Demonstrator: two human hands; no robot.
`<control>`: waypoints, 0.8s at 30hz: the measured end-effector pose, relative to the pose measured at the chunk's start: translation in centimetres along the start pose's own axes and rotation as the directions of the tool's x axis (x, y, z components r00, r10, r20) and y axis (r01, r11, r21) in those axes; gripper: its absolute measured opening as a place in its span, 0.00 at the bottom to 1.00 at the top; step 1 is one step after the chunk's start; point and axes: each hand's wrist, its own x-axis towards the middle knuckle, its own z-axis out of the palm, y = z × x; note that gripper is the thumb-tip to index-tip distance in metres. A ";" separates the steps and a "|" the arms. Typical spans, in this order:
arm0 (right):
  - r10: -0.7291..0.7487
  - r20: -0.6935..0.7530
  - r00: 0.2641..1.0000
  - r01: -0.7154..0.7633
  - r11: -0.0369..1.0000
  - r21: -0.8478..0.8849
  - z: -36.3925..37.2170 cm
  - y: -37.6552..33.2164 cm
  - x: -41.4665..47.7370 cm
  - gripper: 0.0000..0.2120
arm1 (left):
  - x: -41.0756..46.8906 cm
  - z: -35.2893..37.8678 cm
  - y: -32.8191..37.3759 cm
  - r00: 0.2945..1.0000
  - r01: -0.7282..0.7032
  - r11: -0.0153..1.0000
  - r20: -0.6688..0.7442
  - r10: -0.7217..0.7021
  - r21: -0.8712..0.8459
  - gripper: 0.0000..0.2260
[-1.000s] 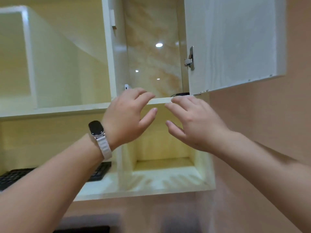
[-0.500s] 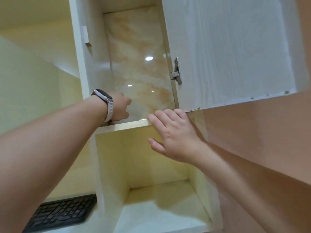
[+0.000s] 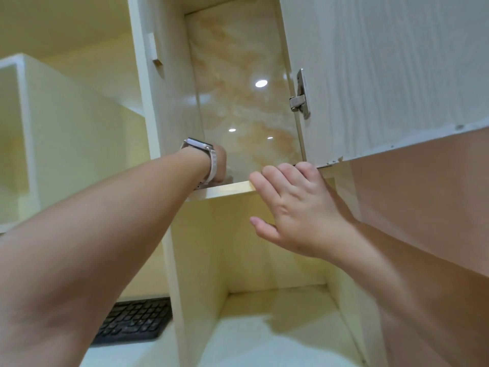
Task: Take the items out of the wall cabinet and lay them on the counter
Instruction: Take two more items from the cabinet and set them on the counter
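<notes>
Cabinet (image 3: 169, 102): wall unit seen from below, pale wood-grain panels. Upper right compartment stood open, w/ glossy marble-look back panel (image 3: 238, 107) showing light spots.
Door (image 3: 383, 75): swung open at right, metal hinge (image 3: 300, 98) on its inner edge.
Shelf (image 3: 225, 190): floor of upper compartment. Only its front edge showed; top surface was hidden from this angle.
Items: couldn't be seen. Shelf top lay hidden behind the front edge & left wrist, so their position can't be told.
Left hand (image 3: 220, 162): reached over shelf edge into upper compartment, at its left side near the partition. Only the heel showed & fingers were hidden, so can't tell if it was open, closed or gripping anything.
Watch (image 3: 198, 144): on left wrist, dark face, pale strap, right at the shelf edge.
Right hand (image 3: 299, 207): open, held nothing. Fingers (image 3: 267, 178) were fairly straight & laid on shelf's front edge at right, just below door's lower corner; thumb spread apart beneath the shelf.
Lower compartment (image 3: 277, 327): under the shelf, pale floor & walls.
Keyboard (image 3: 135, 323): black, on lower level left of partition, partly behind left forearm.
Wall (image 3: 423, 194): pinkish, right of cabinet, behind right forearm.
</notes>
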 end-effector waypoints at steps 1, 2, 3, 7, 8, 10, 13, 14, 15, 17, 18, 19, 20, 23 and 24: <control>0.001 0.002 1.000 -0.001 1.000 0.001 -0.1 0.0 0.0 0.31 | -0.6 -0.2 0.3 1.000 -0.017 0.999 0.008 0.017 -0.042 0.04; 0.001 0.005 1.000 -0.001 1.000 0.003 -0.1 0.0 0.0 0.31 | -0.4 -0.2 0.6 0.999 -0.040 0.998 0.018 0.041 -0.047 0.04; 0.003 0.011 1.000 -0.003 1.000 0.004 -0.2 0.0 0.1 0.30 | -0.8 -0.3 0.8 0.998 -0.060 0.996 0.027 0.062 -0.060 0.04; 0.015 0.066 0.998 -0.015 1.000 -0.003 -0.4 -0.1 0.0 0.30 | -1.7 0.0 0.1 0.998 -0.045 0.988 -0.055 0.038 -0.145 0.12; 0.021 0.082 0.996 -0.021 1.000 -0.004 -0.5 -0.2 0.0 0.31 | -2.3 0.0 -0.4 0.994 -0.052 0.981 -0.104 0.033 -0.186 0.12; 0.030 0.124 0.992 -0.031 1.000 0.003 -0.7 -0.2 0.0 0.31 | -4.1 -0.3 -1.2 0.980 -0.075 0.960 -0.197 0.021 -0.270 0.12; 0.044 0.183 0.982 -0.046 0.999 0.004 -1.3 -0.3 0.1 0.30 | -6.5 -0.1 -2.4 0.948 -0.101 0.917 -0.318 -0.029 -0.385 0.08; 0.049 0.200 0.979 -0.050 0.999 0.000 -1.5 -0.4 0.2 0.30 | -7.1 0.2 -2.6 0.925 -0.106 0.910 -0.375 -0.057 -0.401 0.07; 0.055 0.215 0.975 -0.055 0.998 -0.005 -1.7 -0.5 0.2 0.29 | -7.5 0.8 -2.8 0.896 -0.109 0.908 -0.436 -0.086 -0.404 0.07; 0.072 0.242 0.968 -0.072 0.997 -0.010 -2.2 -0.7 0.5 0.28 | -8.2 2.0 -2.8 0.819 -0.121 0.910 -0.557 -0.134 -0.397 0.08; 0.080 0.255 0.964 -0.080 0.997 -0.012 -2.6 -0.9 0.7 0.27 | -8.5 2.5 -2.8 0.780 -0.140 0.905 -0.607 -0.149 -0.402 0.08; 0.089 0.277 0.957 -0.088 0.996 -0.016 -3.0 -1.1 1.1 0.26 | -8.7 3.1 -2.8 0.737 -0.169 0.901 -0.658 -0.154 -0.399 0.09; 0.100 0.308 0.946 -0.096 0.995 -0.030 -3.4 -1.5 1.6 0.26 | -8.8 3.6 -2.8 0.688 -0.204 0.892 -0.708 -0.162 -0.403 0.09; 0.173 0.434 0.884 -0.172 0.984 -0.042 -4.7 -2.3 3.9 0.26 | -9.1 4.4 -2.7 0.559 -0.315 0.857 -0.809 -0.180 -0.408 0.13; 0.204 0.489 0.848 -0.225 0.974 -0.015 -5.0 -2.4 4.9 0.26 | -9.1 4.5 -2.7 0.513 -0.353 0.839 -0.836 -0.196 -0.414 0.12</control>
